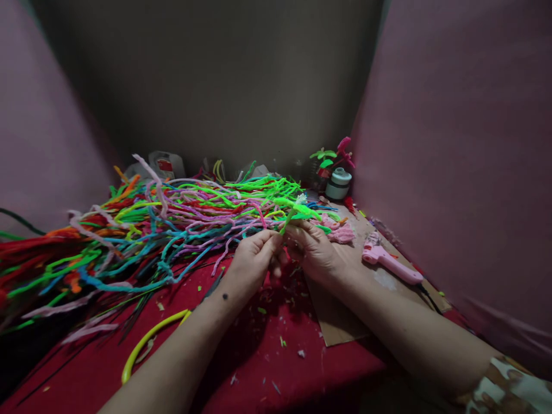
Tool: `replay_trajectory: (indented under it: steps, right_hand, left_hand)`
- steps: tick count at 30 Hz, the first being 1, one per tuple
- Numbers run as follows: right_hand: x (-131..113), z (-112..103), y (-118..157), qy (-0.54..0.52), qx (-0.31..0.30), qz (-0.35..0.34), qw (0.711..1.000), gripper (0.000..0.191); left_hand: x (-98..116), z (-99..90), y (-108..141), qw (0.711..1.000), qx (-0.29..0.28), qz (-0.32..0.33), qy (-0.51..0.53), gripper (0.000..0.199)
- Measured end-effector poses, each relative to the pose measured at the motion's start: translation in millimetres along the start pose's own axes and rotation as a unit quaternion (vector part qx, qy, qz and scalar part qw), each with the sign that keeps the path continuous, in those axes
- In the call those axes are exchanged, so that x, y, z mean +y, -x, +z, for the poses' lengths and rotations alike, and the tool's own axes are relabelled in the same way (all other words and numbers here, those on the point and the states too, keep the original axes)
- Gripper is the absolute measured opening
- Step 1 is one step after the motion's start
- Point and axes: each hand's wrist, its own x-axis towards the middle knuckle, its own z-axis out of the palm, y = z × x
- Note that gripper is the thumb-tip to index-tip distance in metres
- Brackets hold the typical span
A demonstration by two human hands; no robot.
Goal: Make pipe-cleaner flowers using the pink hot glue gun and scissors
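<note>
Both hands meet near the middle of the view around a small green fuzzy flower piece point(297, 208) with a white tuft at its top. My left hand point(262, 253) pinches the lower end of its green stem between thumb and fingers. On the other side, my right hand point(311, 247) has its fingers closed on the same piece, just below the green leaf-like part. Just beyond and to the left of the hands lies a big heap of many-coloured pipe cleaners point(194, 213).
A pink glue gun point(390, 261) rests on brown cardboard point(338, 319) at the right. Behind are a pale teal jar point(338, 184) and a pink flower point(345, 150). Yellow-handled scissors point(149, 339) lie partly under the left forearm on the red cloth point(263, 368), among scraps.
</note>
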Motion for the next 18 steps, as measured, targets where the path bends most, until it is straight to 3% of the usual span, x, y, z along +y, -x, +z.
replay_trajectory:
  steps: [2,4,6,8,10,12,15,18]
  right_hand:
    - [1.0,-1.0,-1.2,0.022,0.027,-0.008,0.999,0.018]
    - [0.9,-0.8,-1.1,0.045,0.035,-0.013,0.998,0.018]
    - [-0.2,0.7,0.7,0.06,0.032,-0.015,0.998,0.02]
    - [-1.6,2.9,3.2,0.073,0.026,-0.011,0.997,0.022]
    - [-2.3,4.4,5.1,0.071,0.012,0.005,0.997,0.025]
    - [-1.8,4.5,5.4,0.062,-0.005,0.015,0.998,0.026]
    - [0.5,2.3,3.8,0.058,-0.014,-0.007,0.998,0.023]
    - [2.1,-0.1,2.0,0.059,-0.009,-0.024,0.998,0.02]
  left_hand:
    - [-4.2,4.0,1.2,0.984,0.076,0.06,-0.148,0.019]
    - [-7.9,6.9,3.6,0.943,0.13,0.109,-0.285,0.017]
    - [-10.1,7.9,5.8,0.904,0.15,0.134,-0.378,0.011]
    - [-10.7,6.8,6.7,0.888,0.149,0.148,-0.409,0.008]
    - [-9.8,4.5,6.1,0.897,0.151,0.153,-0.386,0.012]
    - [-7.6,2.4,4.5,0.925,0.153,0.137,-0.32,0.016]
    - [-2.3,1.8,2.3,0.977,0.123,0.07,-0.158,0.023]
    - [3.5,3.1,1.8,0.997,0.081,-0.002,-0.016,0.023]
